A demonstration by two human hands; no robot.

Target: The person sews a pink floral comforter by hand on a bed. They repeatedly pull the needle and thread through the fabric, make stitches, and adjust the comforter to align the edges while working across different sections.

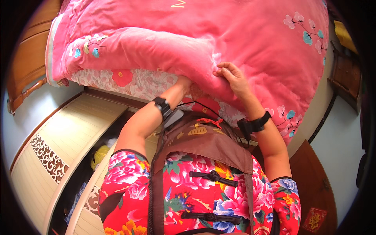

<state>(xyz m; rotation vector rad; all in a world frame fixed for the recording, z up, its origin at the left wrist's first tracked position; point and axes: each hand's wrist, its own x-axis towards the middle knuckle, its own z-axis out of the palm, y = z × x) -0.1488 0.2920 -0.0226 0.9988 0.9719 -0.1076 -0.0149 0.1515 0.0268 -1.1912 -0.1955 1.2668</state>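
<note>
A pink quilt (164, 53) with flower patterns covers the bed in front of me, its near edge raised in a thick fold. Under that edge shows a white floral sheet (141, 79) with large red flowers. My left hand (185, 84) reaches beneath the fold; its fingers are hidden by the quilt. On top of the fold, my right hand (232, 77) has thumb and fingertips together at a small whitish tuft or bit of cloth (216, 58); whether it pinches the cloth is unclear. Both wrists wear black straps with devices.
Left of the bed stands a wooden headboard (32, 44). Pale sliding wardrobe doors (73, 126), partly open, are at the lower left, with a yellow bag (100, 154) inside. A dark wooden chair (346, 76) stands at the right, and a brown door (311, 176) at the lower right.
</note>
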